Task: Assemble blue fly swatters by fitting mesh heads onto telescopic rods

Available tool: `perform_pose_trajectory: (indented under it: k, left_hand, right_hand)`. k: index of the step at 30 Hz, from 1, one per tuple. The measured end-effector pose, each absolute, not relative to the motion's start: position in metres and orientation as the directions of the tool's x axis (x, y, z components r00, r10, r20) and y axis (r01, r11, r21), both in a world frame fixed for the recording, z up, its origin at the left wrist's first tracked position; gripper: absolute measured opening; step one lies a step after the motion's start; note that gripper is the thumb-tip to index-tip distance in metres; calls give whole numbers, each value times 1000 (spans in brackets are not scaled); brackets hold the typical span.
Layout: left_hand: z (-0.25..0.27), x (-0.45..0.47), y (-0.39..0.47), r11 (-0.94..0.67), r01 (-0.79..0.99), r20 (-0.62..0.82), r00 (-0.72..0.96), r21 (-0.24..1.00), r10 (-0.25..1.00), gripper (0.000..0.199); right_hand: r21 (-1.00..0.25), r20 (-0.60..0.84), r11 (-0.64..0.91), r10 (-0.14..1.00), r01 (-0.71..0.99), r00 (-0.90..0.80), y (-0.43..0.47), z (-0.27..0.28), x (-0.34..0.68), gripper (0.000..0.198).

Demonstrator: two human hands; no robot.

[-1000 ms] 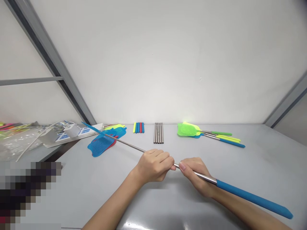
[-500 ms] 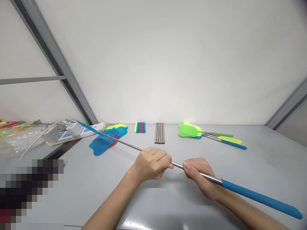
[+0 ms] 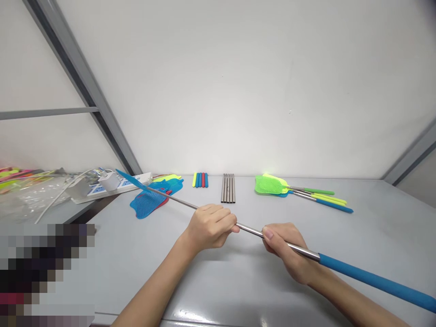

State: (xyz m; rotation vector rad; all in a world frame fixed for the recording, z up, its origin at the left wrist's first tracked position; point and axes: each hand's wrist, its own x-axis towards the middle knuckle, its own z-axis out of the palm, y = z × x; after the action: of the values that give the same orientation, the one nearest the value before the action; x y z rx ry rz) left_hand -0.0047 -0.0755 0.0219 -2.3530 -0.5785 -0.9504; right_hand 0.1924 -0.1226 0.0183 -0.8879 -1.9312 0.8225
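Observation:
A telescopic fly swatter [image 3: 250, 230] with a steel rod, a blue grip at the lower right and a blue head seen nearly edge-on at the left slants across the view above the table. My left hand [image 3: 213, 226] is wrapped round the thinner part of its rod. Further along, near the blue grip, my right hand [image 3: 286, 249] closes on the thicker tube, thumb lying along it. Beyond the held swatter's head lies a pile of loose swatter heads [image 3: 146, 204], mostly blue, with red and yellow ones.
Short coloured grips [image 3: 200, 180] and several steel tubes [image 3: 228, 188] lie in rows at the back. To their right rest several swatters [image 3: 272, 185] with green, yellow and blue parts. A power strip [image 3: 116, 185] with plugs and cables sits at the left beside plastic bags [image 3: 30, 200].
My left hand has slid a little leftward along the rod, away from my right hand, and more rod shows between them. The view has shifted slightly.

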Motion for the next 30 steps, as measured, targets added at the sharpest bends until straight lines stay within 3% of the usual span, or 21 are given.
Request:
perform_pose_trajectory:
  k: [10, 16, 20, 30]
  left_hand:
    - [10, 15, -89, -740, 673, 772, 476, -11, 421, 21]
    - [9, 18, -92, -734, 671, 731, 446, 109, 517, 17]
    - [10, 17, -92, -726, 670, 700, 442, 158, 561, 15]
    - [12, 17, -92, -677, 709, 601, 458, 197, 655, 19]
  right_hand:
    - [-946, 317, 324, 916, -15, -247, -114, 6, 186, 45]
    - [-967, 254, 254, 946, -24, -204, -110, 5, 183, 46]
    - [-978, 207, 206, 959, -29, -193, -108, 4, 182, 48]
    - [-969, 80, 22, 970, -246, -229, -107, -3, 175, 50]
